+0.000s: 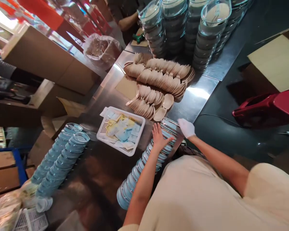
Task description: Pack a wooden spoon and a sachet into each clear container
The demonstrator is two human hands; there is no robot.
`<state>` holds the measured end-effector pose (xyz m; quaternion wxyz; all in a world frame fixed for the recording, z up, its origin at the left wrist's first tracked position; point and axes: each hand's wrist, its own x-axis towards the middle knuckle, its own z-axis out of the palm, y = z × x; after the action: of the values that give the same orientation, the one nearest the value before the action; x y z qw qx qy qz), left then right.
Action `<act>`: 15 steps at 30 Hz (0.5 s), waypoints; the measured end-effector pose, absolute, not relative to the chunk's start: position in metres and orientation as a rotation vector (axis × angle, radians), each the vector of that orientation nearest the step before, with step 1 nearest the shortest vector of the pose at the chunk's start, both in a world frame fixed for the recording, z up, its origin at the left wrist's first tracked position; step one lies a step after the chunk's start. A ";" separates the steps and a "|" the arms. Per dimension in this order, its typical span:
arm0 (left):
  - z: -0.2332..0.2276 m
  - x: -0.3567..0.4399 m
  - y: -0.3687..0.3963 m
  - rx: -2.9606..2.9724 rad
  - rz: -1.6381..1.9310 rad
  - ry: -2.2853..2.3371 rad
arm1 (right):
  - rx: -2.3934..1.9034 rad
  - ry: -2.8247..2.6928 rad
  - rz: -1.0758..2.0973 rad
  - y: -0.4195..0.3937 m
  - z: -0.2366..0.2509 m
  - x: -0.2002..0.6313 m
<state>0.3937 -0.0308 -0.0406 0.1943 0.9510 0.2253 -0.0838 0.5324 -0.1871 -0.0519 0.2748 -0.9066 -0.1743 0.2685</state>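
Observation:
A long stack of nested clear plastic tubs (135,175) with a bluish look lies on its side along the near table edge. My left hand (160,138), bare, lies over the stack with its fingers spread. At the stack's far right end is my right hand (187,128) in a white glove, close against the tub rims; its fingers blur together, so their grip is unclear. Just beyond the hands are two loose spoon-shaped pieces (168,101) and bundles of beige disposable spoons (145,101). Left of my left hand sits a white basket (102,130) of yellow, white and blue packets.
Tall upright tub stacks (202,45) stand at the table's far end. More spoon bundles (159,75) lie before them. Two tub stacks (62,163) lean at the left. A red object (272,104) is at the right; behind the table are a bagged bin (102,51) and another person's arm (128,22).

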 end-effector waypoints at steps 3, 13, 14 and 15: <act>-0.041 0.362 -0.030 2.774 -0.273 0.640 | -2.120 -0.120 1.023 -0.233 -0.085 0.484; -0.047 0.355 -0.038 2.792 -0.292 0.745 | -1.747 -0.193 1.251 -0.212 -0.122 0.459; -0.046 0.357 -0.039 2.775 -0.286 0.788 | -1.780 -0.211 1.243 -0.213 -0.123 0.460; -0.045 0.358 -0.039 2.756 -0.284 0.821 | -1.822 -0.230 1.226 -0.215 -0.124 0.460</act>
<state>0.3584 -0.0393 -0.0449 0.1258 0.9462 0.2819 -0.0974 0.4598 -0.2150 -0.1241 0.4499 -0.7370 -0.0932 0.4957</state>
